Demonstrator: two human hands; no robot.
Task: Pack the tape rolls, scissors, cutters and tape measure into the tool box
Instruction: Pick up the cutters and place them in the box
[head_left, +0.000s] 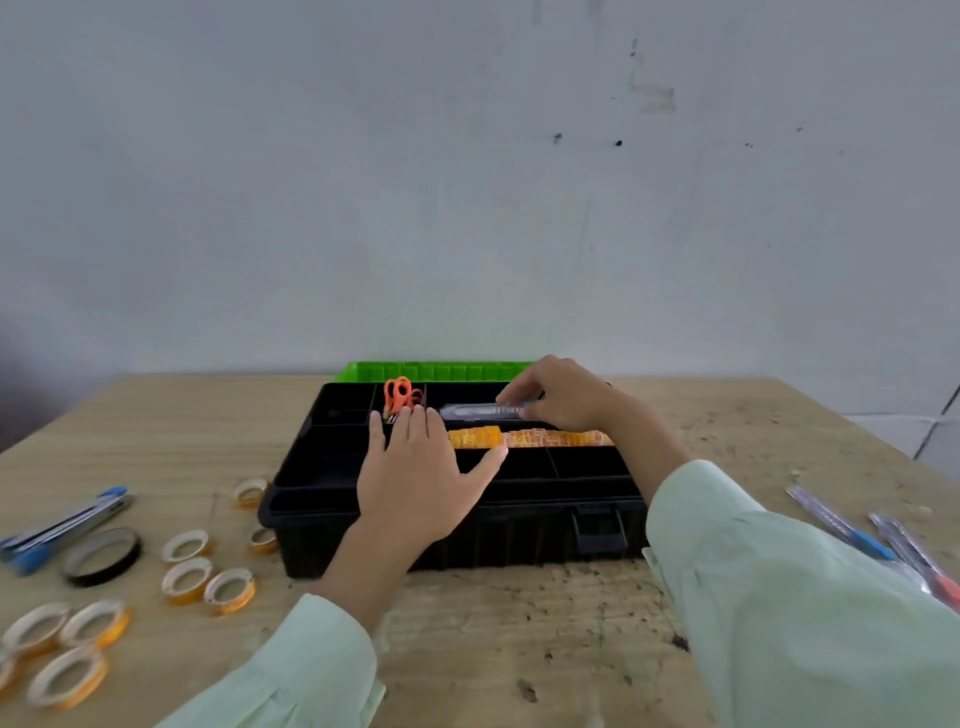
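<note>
An open black tool box (530, 535) with a green lid (363, 370) sits mid-table. Orange-handled scissors (401, 396) lie in a back compartment, and an orange tape measure (530, 439) lies folded in the middle row. My right hand (563, 396) holds a silver cutter (480, 412) over a back compartment. My left hand (418, 470) rests flat and spread over the box's middle. Several orange-edged tape rolls (187, 577) and a black tape roll (102, 556) lie on the table to the left.
Blue-handled cutters (62, 525) lie at the far left edge. More packaged cutters (852, 530) with blue and red ends lie on the right. The wooden table (519, 644) meets a pale wall behind the box.
</note>
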